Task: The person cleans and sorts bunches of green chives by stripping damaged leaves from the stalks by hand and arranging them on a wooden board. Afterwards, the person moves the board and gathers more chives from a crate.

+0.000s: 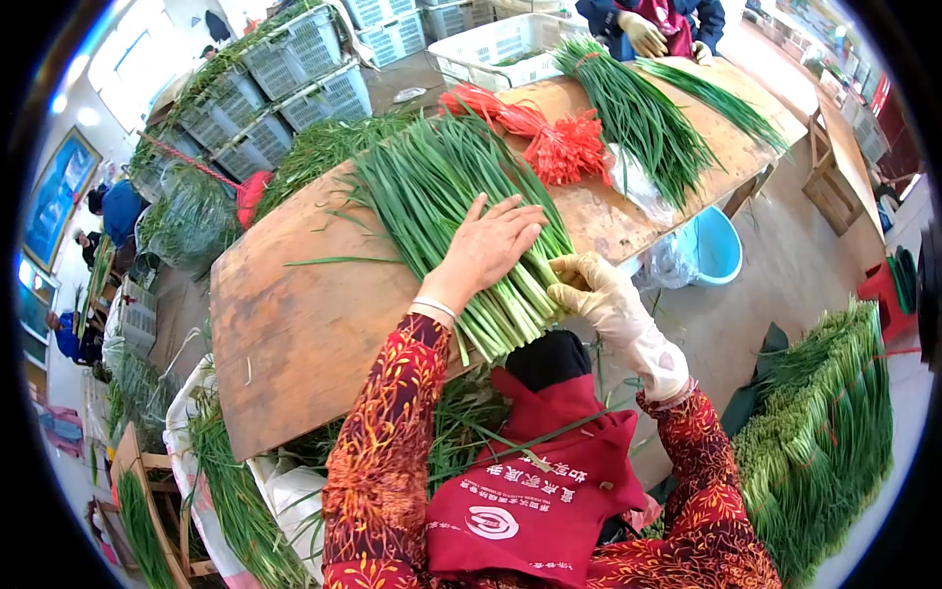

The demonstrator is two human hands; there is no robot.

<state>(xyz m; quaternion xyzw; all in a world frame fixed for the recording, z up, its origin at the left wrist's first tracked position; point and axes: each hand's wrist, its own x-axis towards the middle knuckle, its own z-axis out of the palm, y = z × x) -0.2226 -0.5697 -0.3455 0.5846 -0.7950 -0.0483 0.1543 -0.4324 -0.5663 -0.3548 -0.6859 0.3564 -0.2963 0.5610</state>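
A thick pile of garlic chives (432, 187) lies on the wooden board, its pale cut ends toward me and its green leaves pointing away. My left hand (494, 242), bare, rests flat across the stalks with its fingers stretched out. At the pile's right edge, near the cut ends, my right hand (610, 302) in a cream glove has thumb and fingers closed on a few stalks. Its fingertips are partly hidden against the pile. One loose leaf (343, 260) sticks out to the left on the board.
Red plastic ties (564, 142) lie beyond the pile, beside tied chive bundles (638, 118). Across the table stands a person in gloves (643, 34). A blue basin (711, 245) is below on the right. Stacked chives (824, 432) stand at lower right, crates (294, 54) at back left.
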